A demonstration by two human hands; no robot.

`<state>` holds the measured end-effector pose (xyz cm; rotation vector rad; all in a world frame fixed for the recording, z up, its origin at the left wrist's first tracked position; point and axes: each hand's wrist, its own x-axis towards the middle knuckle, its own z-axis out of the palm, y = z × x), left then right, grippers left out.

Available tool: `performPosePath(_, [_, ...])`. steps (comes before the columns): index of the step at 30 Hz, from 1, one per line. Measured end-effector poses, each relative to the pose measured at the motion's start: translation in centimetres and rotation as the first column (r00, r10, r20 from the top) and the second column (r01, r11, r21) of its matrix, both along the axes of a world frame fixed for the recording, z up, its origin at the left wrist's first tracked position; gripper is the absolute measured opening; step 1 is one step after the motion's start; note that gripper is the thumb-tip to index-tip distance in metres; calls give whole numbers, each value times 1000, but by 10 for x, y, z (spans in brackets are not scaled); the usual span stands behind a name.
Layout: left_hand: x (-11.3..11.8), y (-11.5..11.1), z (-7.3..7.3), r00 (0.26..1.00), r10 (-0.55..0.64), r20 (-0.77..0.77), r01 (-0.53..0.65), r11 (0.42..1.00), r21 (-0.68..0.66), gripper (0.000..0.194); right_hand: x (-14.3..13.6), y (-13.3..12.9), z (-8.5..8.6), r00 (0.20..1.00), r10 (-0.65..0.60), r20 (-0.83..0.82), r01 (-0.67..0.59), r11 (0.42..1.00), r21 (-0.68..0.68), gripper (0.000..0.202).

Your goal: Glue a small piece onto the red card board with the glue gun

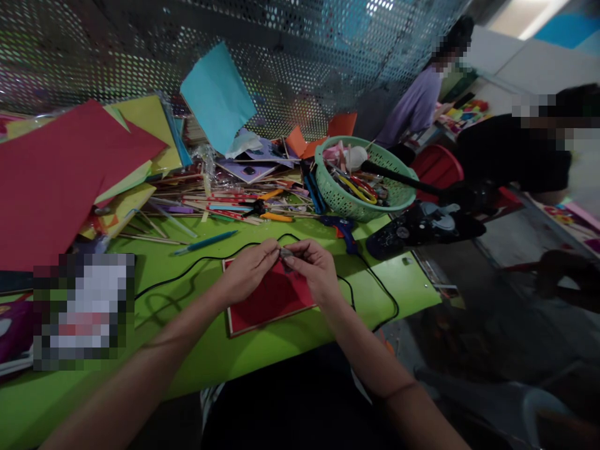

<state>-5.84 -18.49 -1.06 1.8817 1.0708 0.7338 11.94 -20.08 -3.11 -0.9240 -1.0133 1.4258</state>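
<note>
Red and pale-edged, a panel lies on the green table. Above it, the left hand and right hand pinch a small greyish piece between their fingers.

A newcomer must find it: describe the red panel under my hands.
Start at the green table. Near its front edge, beneath the left hand and right hand, lies the red panel; its pale border sets it apart from the bigger, plain red sheet at far left.
</note>
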Motion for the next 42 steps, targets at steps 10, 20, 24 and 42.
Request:
performPosePath(10, [1, 0, 1, 997, 22, 78, -18, 998, -57, 30, 1, -2, -3, 986, -64, 153, 46, 992, 115, 16])
performPosePath(20, [2, 2, 3, 990, 131, 50, -130, 991, -25, 27, -1, -3, -2, 978, -128, 163, 101, 981, 165, 16])
performPosePath(24, [-18, 8, 5, 937, 262, -230, -234, 962, 141, 34, 0, -3, 4, 951, -284, 118, 257, 945, 204, 16])
performPosePath(42, [-38, -12, 3, 610, 266, -746, -40, 951, 307, 21, 11, -11, 20, 915, -403, 27, 370, 863, 343, 18])
